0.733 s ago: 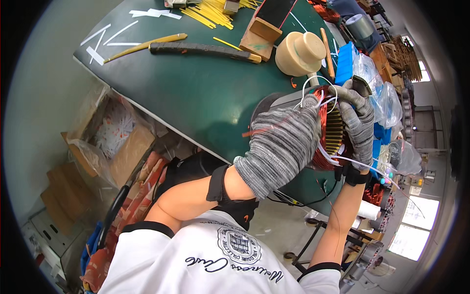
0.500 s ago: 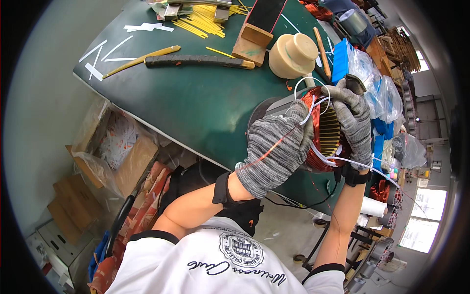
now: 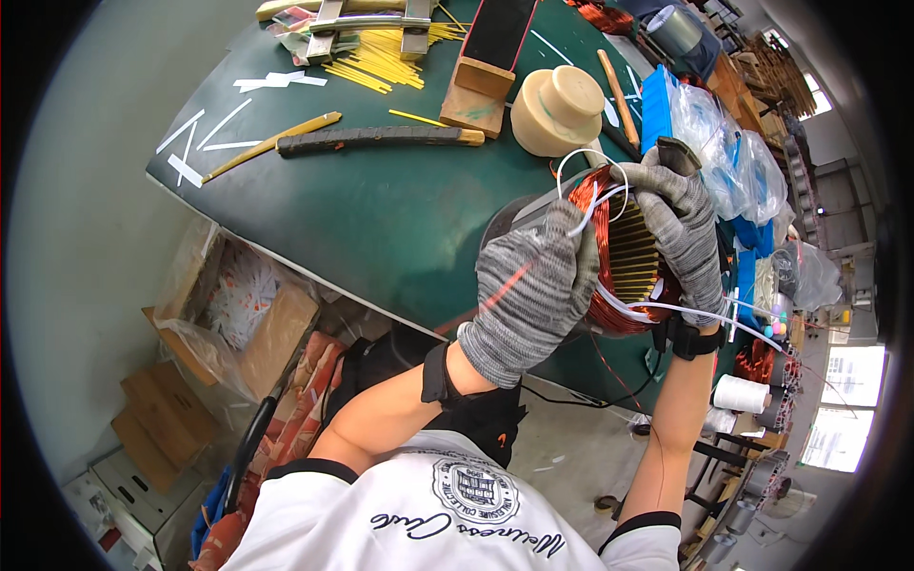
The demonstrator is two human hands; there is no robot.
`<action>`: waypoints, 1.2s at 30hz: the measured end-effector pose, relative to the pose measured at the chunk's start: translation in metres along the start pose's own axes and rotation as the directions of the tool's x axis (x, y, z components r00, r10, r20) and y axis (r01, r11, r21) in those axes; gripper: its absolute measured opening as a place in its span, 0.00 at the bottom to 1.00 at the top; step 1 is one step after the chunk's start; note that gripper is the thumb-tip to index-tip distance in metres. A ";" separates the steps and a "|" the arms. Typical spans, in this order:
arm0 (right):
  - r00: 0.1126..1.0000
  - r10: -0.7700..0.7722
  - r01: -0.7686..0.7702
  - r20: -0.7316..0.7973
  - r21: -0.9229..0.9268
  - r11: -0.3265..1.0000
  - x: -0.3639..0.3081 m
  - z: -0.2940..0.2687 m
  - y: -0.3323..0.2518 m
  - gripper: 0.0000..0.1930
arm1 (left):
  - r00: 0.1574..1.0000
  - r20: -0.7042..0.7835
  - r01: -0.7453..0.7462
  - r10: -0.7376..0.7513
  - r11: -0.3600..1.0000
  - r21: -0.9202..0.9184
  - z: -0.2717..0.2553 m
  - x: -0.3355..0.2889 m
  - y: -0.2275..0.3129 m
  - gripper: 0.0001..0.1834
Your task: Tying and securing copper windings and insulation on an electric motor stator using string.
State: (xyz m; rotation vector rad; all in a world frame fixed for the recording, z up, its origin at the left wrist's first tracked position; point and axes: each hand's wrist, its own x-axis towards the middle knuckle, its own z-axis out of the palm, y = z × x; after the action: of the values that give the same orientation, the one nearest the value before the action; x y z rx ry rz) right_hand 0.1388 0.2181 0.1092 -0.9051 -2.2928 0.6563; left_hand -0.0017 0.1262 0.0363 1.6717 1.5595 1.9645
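at the right-hand part of a green table [image 3: 400, 224], a copper-wound ring [image 3: 631, 252] with yellowish slots inside sits between the person's two gloved hands. the left hand [image 3: 528, 276], in a grey knitted glove, lies against the ring's left side, its fingers bent in toward the copper winding [image 3: 621, 319]; a blurred reddish strand [image 3: 506, 287] crosses the back of that glove. the right hand [image 3: 681, 214] reaches round the ring's other side, fingers curled over its upper right rim beside a thin white loop [image 3: 569, 162]. whether either hand grips the loop or only rests there, i cannot tell. white tubes [image 3: 709, 312] run out from the ring's lower edge, passing by the right wrist to the right. just above the ring lies a cream mallet [image 3: 557, 109], and left of that stands a wooden stand [image 3: 473, 100] with a dark, flat device [image 3: 500, 33] leaning in it. a black-wrapped stick [image 3: 371, 140] lies farther left, below a heap of yellow strips [image 3: 381, 57]. to the right of the hands, clear plastic bags [image 3: 724, 162] spill over a blue bin [image 3: 656, 105].
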 end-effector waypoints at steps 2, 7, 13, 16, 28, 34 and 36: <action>1.000 0.014 -0.014 -0.028 -0.005 1.000 -0.003 -0.001 -0.001 0.15 | 1.000 0.006 0.006 -0.006 1.000 -0.006 -0.001 0.006 0.002 0.04; 0.983 0.159 -0.160 -0.089 0.003 0.987 -0.009 0.000 0.000 0.14 | 0.934 0.345 0.094 -0.097 0.995 0.025 -0.019 0.038 -0.008 0.12; 0.986 0.083 -0.099 -0.143 -0.105 0.990 -0.011 0.002 -0.001 0.12 | 0.973 0.219 -0.080 0.078 0.997 0.000 -0.009 0.032 -0.018 0.11; 0.986 0.080 -0.097 -0.144 -0.119 0.988 -0.011 0.003 -0.003 0.12 | 0.963 0.259 0.097 -0.081 0.994 -0.050 -0.015 0.026 -0.012 0.06; 0.983 0.090 -0.112 -0.163 -0.131 0.985 -0.011 0.005 -0.004 0.12 | 0.979 0.203 0.025 -0.003 0.994 -0.109 -0.010 0.041 -0.019 0.03; 0.978 0.136 -0.142 -0.160 -0.031 0.989 -0.014 0.002 0.000 0.12 | 0.943 0.330 0.131 -0.052 0.967 -0.220 -0.011 0.045 -0.023 0.04; 0.980 0.071 -0.084 -0.187 -0.063 0.994 -0.016 0.002 0.007 0.12 | 0.926 0.372 0.167 -0.065 0.954 -0.248 -0.013 0.047 -0.020 0.05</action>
State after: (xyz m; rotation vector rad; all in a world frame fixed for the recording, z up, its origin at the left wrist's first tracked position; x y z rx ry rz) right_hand 0.1501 0.2107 0.0983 -1.0479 -2.1352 0.5036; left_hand -0.0390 0.1580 0.0542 1.6609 1.1644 1.6113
